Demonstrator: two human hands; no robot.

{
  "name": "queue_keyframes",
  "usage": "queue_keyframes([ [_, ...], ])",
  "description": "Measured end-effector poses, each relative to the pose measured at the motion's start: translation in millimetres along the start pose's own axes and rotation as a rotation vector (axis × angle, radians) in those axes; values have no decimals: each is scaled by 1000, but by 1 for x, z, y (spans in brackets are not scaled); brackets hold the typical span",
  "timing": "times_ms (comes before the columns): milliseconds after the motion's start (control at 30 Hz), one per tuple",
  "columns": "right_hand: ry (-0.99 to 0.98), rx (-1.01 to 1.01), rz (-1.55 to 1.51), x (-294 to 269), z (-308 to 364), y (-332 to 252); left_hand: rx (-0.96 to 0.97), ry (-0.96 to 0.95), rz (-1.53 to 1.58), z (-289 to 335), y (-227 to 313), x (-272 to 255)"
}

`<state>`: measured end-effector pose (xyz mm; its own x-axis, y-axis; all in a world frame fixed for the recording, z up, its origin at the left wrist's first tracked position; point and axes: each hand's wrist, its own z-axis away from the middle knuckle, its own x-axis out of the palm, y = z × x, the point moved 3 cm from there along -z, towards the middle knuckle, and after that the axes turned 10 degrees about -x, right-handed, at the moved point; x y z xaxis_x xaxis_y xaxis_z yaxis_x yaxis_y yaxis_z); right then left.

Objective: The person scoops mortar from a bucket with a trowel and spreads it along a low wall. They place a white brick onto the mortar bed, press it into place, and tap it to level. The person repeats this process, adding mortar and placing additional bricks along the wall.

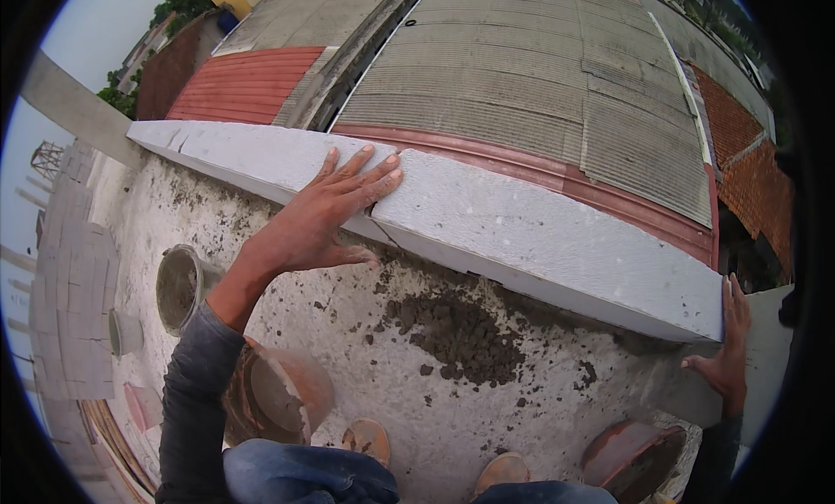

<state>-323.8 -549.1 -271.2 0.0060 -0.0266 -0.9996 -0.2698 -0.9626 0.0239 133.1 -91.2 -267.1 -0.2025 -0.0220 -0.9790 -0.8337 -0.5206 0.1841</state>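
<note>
A low row of white lightweight concrete blocks runs across the roof edge. My left hand point(317, 210) lies with spread fingers over the joint between the left block point(235, 153) and the right block point(548, 234), its thumb hanging down along the near side. At the far end of the right block, my right hand point(729, 352) rests upright with straight fingers against the end face, thumb held apart. Neither hand grips anything. Below the row, a heap of crumbled grey mortar point(461, 334) lies on the concrete floor point(348, 378).
Mortar-stained buckets stand about: a grey one point(180, 287), an orange one point(300, 387) by my knee and a reddish one point(635, 460) at lower right. Stacked grey blocks point(74, 304) are at far left. Beyond the row lies a lower corrugated roof point(496, 78).
</note>
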Motion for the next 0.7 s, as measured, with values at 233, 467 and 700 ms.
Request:
queue_keyframes([
  [233,-45,21,77,-3,-1,3,-8,8,-3,-1,-2,4],
  [467,-75,2,65,-6,-7,-2,3,63,10,0,-2,6],
  [700,-70,70,-25,-4,6,9,89,98,108,-7,7,-2],
])
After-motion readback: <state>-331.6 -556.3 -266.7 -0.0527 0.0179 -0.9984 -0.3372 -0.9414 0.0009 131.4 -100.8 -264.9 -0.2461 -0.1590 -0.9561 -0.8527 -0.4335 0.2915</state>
